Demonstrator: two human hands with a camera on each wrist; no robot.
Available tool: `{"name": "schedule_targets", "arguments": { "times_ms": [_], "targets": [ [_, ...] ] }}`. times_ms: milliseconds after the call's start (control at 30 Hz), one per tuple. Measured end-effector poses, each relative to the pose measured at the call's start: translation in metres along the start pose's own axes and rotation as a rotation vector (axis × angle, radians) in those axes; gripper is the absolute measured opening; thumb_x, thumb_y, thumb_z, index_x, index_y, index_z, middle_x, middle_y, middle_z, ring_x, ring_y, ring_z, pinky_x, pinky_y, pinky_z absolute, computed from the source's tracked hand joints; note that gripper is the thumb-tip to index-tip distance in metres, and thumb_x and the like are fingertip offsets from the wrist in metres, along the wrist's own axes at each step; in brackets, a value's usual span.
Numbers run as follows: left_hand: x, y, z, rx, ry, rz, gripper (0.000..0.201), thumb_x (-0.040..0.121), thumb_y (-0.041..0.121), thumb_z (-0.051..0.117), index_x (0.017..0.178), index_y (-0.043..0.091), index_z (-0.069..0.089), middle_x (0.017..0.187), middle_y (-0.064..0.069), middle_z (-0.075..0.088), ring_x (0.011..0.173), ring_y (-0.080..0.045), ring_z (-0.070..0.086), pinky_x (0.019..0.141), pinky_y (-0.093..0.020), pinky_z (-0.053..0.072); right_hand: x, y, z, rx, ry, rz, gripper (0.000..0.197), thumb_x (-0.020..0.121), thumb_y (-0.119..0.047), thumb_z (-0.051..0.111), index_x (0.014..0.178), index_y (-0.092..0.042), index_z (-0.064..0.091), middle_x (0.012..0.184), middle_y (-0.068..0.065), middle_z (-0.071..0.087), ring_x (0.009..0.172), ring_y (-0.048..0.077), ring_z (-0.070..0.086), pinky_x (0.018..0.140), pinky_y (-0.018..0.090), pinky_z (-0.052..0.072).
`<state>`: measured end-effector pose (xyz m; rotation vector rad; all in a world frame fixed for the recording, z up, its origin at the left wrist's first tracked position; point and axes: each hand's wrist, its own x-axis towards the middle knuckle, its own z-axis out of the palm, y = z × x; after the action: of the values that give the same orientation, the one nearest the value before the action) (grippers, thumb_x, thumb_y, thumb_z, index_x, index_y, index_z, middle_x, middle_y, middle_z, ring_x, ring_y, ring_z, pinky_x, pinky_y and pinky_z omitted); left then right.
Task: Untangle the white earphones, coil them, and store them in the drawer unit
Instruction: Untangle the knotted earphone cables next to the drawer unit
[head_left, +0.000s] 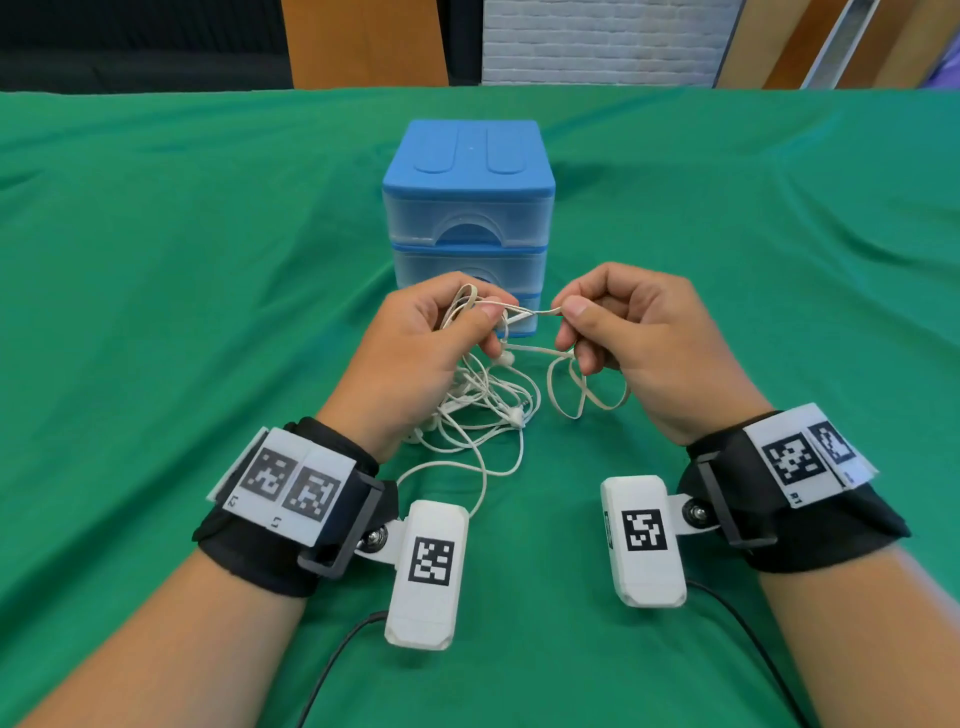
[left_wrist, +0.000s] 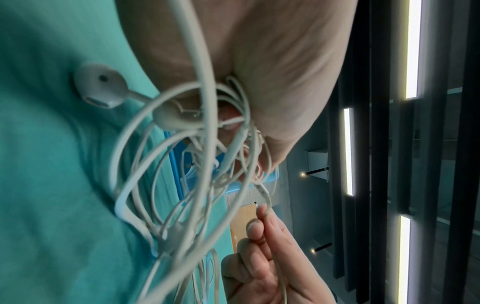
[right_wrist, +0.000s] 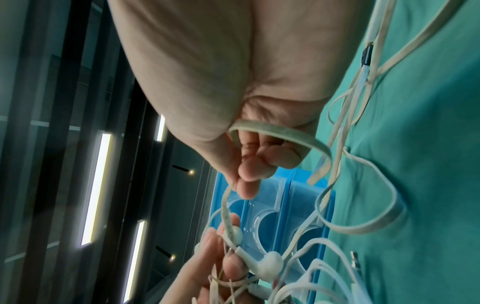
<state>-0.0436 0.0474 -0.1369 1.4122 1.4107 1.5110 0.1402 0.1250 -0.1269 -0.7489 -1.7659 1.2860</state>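
A tangle of white earphone cables (head_left: 483, 400) hangs from my left hand (head_left: 467, 322) down to the green cloth, with loops spilling toward my wrists. That hand's thumb and fingers pinch the bundle at its top. My right hand (head_left: 569, 319) pinches a flat cream cable strand (head_left: 540, 312) stretched between the two hands; its loose loops (head_left: 587, 389) dangle below. One white earbud (left_wrist: 100, 87) lies on the cloth, and others (right_wrist: 270, 265) sit near the left fingers. The blue drawer unit (head_left: 469, 208) stands just behind the hands, with the drawers in sight closed.
A green cloth (head_left: 208, 286) covers the whole table. Black camera leads (head_left: 753, 639) trail from the wrist cameras toward me. Wooden panels (head_left: 363, 41) and a white brick wall stand beyond the table's far edge.
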Motion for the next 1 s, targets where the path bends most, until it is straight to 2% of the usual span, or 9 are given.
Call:
{"name": "schedule_targets", "arguments": {
  "times_ms": [300, 400, 533, 633, 700, 800, 867, 933, 1000],
  "targets": [
    [-0.002, 0.006, 0.001, 0.025, 0.016, -0.005, 0.018, 0.099, 0.022, 0.062, 0.098, 0.008, 0.074, 0.07, -0.004, 0.063, 0.058, -0.004, 0.049, 0.058, -0.017, 0.037, -0.002, -0.005, 0.002, -0.011, -0.056, -0.053, 0.006, 0.094, -0.001, 0.063, 0.092, -0.003, 0.068, 0.07, 0.004, 0.069, 0.053, 0.013, 0.055, 0.054, 0.02, 0.045],
    [-0.001, 0.003, 0.0, 0.06, 0.02, -0.028, 0.019, 0.099, 0.024, 0.061, 0.092, 0.014, 0.076, 0.068, -0.003, 0.062, 0.061, -0.014, 0.046, 0.06, -0.027, 0.037, 0.0, -0.009, 0.003, 0.107, 0.056, -0.153, 0.01, 0.099, -0.003, 0.055, 0.093, -0.009, 0.061, 0.074, 0.005, 0.067, 0.056, 0.016, 0.057, 0.055, 0.025, 0.046],
    [-0.001, 0.0, -0.001, 0.083, 0.001, -0.044, 0.015, 0.096, 0.011, 0.06, 0.093, 0.015, 0.075, 0.066, 0.0, 0.062, 0.067, -0.017, 0.052, 0.066, -0.029, 0.04, 0.002, -0.013, -0.003, 0.206, 0.191, -0.208, 0.009, 0.1, -0.007, 0.052, 0.094, -0.011, 0.058, 0.077, 0.006, 0.068, 0.059, 0.018, 0.06, 0.056, 0.025, 0.047],
    [-0.002, 0.004, 0.001, 0.096, 0.004, 0.012, 0.02, 0.096, 0.002, 0.058, 0.099, 0.015, 0.072, 0.082, -0.003, 0.074, 0.07, -0.005, 0.058, 0.063, -0.02, 0.043, 0.002, -0.009, -0.002, 0.152, 0.188, -0.157, 0.009, 0.099, -0.006, 0.054, 0.094, -0.011, 0.06, 0.077, 0.007, 0.069, 0.06, 0.018, 0.062, 0.056, 0.025, 0.048],
    [-0.002, 0.007, 0.0, 0.088, -0.002, 0.051, 0.028, 0.093, -0.008, 0.053, 0.101, 0.014, 0.069, 0.093, -0.005, 0.075, 0.074, -0.005, 0.06, 0.06, -0.019, 0.042, 0.002, -0.008, -0.001, 0.189, 0.197, -0.124, 0.01, 0.099, -0.005, 0.055, 0.093, -0.01, 0.061, 0.077, 0.008, 0.069, 0.059, 0.018, 0.061, 0.057, 0.024, 0.048],
    [-0.003, 0.008, -0.001, 0.08, -0.007, 0.104, 0.039, 0.085, -0.019, 0.044, 0.093, 0.013, 0.063, 0.099, -0.003, 0.074, 0.052, -0.012, 0.044, 0.047, -0.02, 0.032, 0.002, -0.011, -0.002, 0.354, 0.234, -0.098, 0.011, 0.1, -0.006, 0.053, 0.092, -0.011, 0.06, 0.076, 0.006, 0.068, 0.059, 0.015, 0.06, 0.06, 0.025, 0.048],
    [-0.003, 0.008, -0.001, 0.089, -0.022, 0.107, 0.038, 0.084, -0.019, 0.042, 0.089, 0.012, 0.062, 0.094, 0.004, 0.074, 0.051, -0.033, 0.03, 0.043, -0.03, 0.026, 0.002, -0.011, -0.003, 0.381, 0.234, -0.08, 0.012, 0.101, -0.007, 0.052, 0.092, -0.011, 0.059, 0.075, 0.005, 0.069, 0.059, 0.015, 0.061, 0.06, 0.024, 0.048],
    [-0.003, 0.008, 0.0, 0.102, -0.059, 0.102, 0.037, 0.085, -0.019, 0.041, 0.09, 0.009, 0.065, 0.084, 0.013, 0.072, 0.049, -0.03, 0.026, 0.042, -0.03, 0.025, 0.001, -0.01, -0.001, 0.295, 0.191, -0.06, 0.011, 0.1, -0.005, 0.054, 0.092, -0.01, 0.06, 0.075, 0.006, 0.07, 0.059, 0.016, 0.062, 0.058, 0.022, 0.049],
    [-0.004, 0.008, 0.001, 0.116, -0.099, 0.103, 0.038, 0.086, -0.018, 0.041, 0.091, 0.009, 0.067, 0.082, 0.009, 0.071, 0.046, -0.018, 0.028, 0.042, -0.025, 0.025, 0.0, -0.008, 0.004, 0.179, 0.13, -0.041, 0.011, 0.098, -0.004, 0.057, 0.09, -0.009, 0.062, 0.075, 0.007, 0.07, 0.059, 0.016, 0.062, 0.056, 0.022, 0.048]
  ]
}}
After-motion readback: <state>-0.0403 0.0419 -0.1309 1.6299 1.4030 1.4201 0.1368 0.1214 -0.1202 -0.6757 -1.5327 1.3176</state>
